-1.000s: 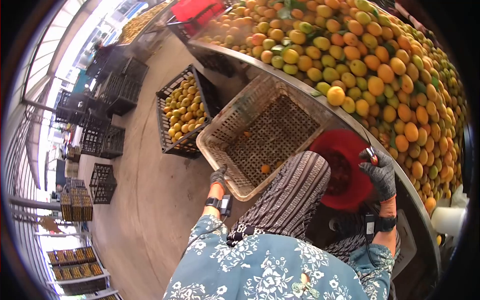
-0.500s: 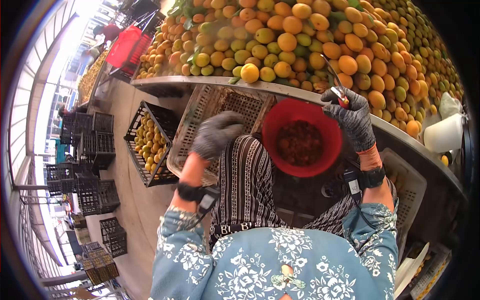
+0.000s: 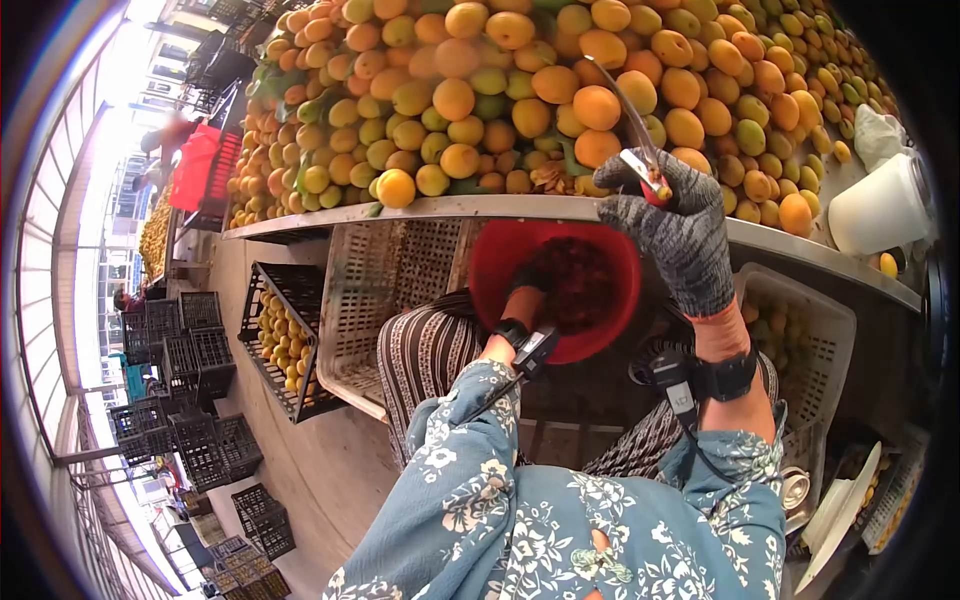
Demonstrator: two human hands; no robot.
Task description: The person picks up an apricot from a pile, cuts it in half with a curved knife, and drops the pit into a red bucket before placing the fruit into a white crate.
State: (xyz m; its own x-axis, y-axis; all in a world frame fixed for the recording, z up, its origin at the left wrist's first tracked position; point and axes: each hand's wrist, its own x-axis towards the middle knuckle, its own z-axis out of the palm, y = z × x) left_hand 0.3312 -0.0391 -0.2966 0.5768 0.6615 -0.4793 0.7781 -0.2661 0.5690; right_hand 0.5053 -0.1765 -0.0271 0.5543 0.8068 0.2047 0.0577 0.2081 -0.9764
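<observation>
My right hand (image 3: 672, 225), in a grey knit glove, is closed around a knife (image 3: 640, 125) with a long curved blade and a red-and-white handle. It is above the metal table edge, with the blade pointing up toward the piled orange and green fruit (image 3: 455, 100). My left hand (image 3: 533, 275), also gloved, reaches down into a red tub (image 3: 487, 245) between my knees. Dark reddish-brown pieces (image 3: 580, 290) lie inside the tub. Shadow hides the left fingers, so I cannot make out whether they hold anything.
The metal table rim (image 3: 450, 208) runs across in front of me. To the left stand a light plastic crate (image 3: 350, 290) and a black crate of fruit (image 3: 250, 345). At right are a white bucket (image 3: 875, 205) and another light crate (image 3: 830, 330). Stacked black crates (image 3: 190, 365) stand farther left.
My left hand has moved from over the light crate, right and down into the red tub. My right hand still grips the knife. The whole view has shifted slightly.
</observation>
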